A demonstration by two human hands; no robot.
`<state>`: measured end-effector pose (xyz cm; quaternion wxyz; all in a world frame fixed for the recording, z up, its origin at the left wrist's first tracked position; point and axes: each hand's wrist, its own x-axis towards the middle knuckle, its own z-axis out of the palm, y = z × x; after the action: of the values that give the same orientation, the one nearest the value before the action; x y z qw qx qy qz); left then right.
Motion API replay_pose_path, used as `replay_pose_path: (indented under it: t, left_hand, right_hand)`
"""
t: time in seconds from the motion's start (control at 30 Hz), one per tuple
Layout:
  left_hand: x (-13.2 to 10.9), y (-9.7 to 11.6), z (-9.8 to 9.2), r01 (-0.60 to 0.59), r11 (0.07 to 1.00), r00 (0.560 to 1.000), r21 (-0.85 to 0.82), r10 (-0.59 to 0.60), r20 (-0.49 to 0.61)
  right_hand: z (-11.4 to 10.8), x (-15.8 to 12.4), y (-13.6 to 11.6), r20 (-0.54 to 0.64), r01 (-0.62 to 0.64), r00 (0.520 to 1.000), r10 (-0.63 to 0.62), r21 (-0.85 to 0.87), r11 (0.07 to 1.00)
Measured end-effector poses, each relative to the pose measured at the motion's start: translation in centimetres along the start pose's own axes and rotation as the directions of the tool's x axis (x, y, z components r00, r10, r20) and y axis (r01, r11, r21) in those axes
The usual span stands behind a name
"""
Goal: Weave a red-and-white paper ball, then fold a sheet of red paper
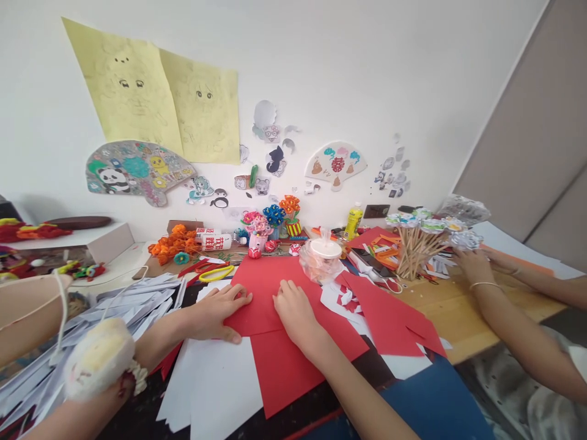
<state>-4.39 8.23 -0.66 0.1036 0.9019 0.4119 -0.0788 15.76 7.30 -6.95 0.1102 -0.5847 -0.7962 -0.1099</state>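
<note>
Red paper sheets lie overlapping in front of me, partly on top of white sheets. My left hand rests at the left edge of the upper red sheet, its fingers apart and its thumb over the white paper. On the red paper to the right lies my right hand, palm down, with its fingers bent and close together; what is under the fingertips, if anything, is hidden. A white plush band is around my left wrist.
Piled white paper strips lie at the left. Yellow-handled scissors and a lidded plastic cup stand beyond the red paper. Another person's hands touch white paper flowers at the right.
</note>
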Motion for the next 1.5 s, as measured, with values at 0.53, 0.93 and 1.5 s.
replay_pose_path:
  t: [0.53,0.93,1.5]
  left_hand:
    - [-0.5,-0.8,-0.3,0.038,0.998,0.996,0.048,-0.042,0.073]
    - [-0.9,-0.3,0.7,0.092,0.970,0.995,0.223,-0.082,-0.056]
    - [-0.1,3.4,-0.5,0.071,0.926,0.995,0.370,-0.090,0.033]
  right_hand:
    - [0.3,0.2,0.1,0.001,0.013,1.000,-0.013,-0.002,1.000]
    - [0.3,0.5,-0.1,0.023,-0.003,1.000,0.003,0.004,1.000]
    - [-2.3,0.3,-0.5,0.142,0.090,0.986,-0.085,-0.025,0.996]
